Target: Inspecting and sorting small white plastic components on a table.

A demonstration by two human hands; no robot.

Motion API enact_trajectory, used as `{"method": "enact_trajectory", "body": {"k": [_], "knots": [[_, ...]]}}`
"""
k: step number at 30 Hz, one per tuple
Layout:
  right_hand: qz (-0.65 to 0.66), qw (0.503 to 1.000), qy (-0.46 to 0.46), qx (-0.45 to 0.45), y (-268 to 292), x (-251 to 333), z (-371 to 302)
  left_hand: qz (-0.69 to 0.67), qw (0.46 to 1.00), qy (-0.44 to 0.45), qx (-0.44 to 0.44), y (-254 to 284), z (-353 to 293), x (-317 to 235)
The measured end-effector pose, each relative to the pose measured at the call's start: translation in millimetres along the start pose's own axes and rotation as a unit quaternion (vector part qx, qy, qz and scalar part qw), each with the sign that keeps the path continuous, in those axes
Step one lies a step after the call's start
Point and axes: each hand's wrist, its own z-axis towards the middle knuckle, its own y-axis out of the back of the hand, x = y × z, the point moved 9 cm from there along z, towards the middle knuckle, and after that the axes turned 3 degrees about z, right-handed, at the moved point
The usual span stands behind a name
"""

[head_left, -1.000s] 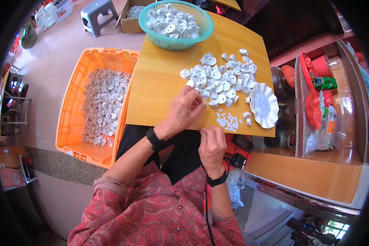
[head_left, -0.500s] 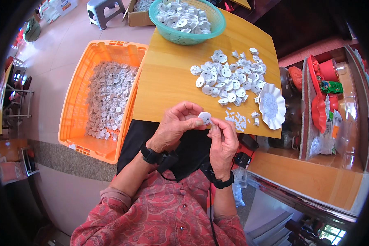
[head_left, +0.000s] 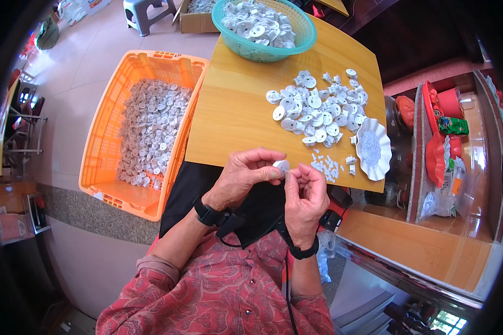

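My left hand (head_left: 237, 180) pinches a small white round plastic part (head_left: 282, 165) between thumb and fingers, just off the table's near edge. My right hand (head_left: 305, 198) is closed, thumb against fingertips, right beside that part's edge. Whatever those fingertips hold is too small or hidden to make out. Beyond the hands, a heap of similar white round plastic parts (head_left: 317, 118) lies on the yellow wooden table (head_left: 223, 111). Nearer my right hand are scattered tiny whitish pieces (head_left: 327, 167). A white wavy-rimmed dish (head_left: 376, 170) holds more small translucent pieces at the table's right edge.
A green plastic basket (head_left: 257, 51) full of white parts stands at the table's far side. On the floor to the left, an orange crate (head_left: 109, 192) holds many more. A grey stool (head_left: 142, 22) and a cardboard box (head_left: 198, 23) are behind. Right is a shelf with red items (head_left: 435, 159).
The white part has tilted in my left fingers, showing less of its flat face. My right fingers have curled in more. The whole view has shifted slightly.
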Motion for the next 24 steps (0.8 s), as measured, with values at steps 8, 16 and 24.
{"method": "enact_trajectory", "body": {"k": [8,16,24], "knots": [[-0.048,0.998,0.033,0.014,-1,10,0,0.054,0.998,-0.03,0.016,-4,-1,-6],[-0.075,0.995,0.067,0.018,-1,16,-2,0.083,0.996,-0.04,0.019,-5,-2,-5],[-0.119,0.988,0.074,0.062,-8,23,3,0.101,0.992,-0.069,0.037,-5,-3,-8]]}}
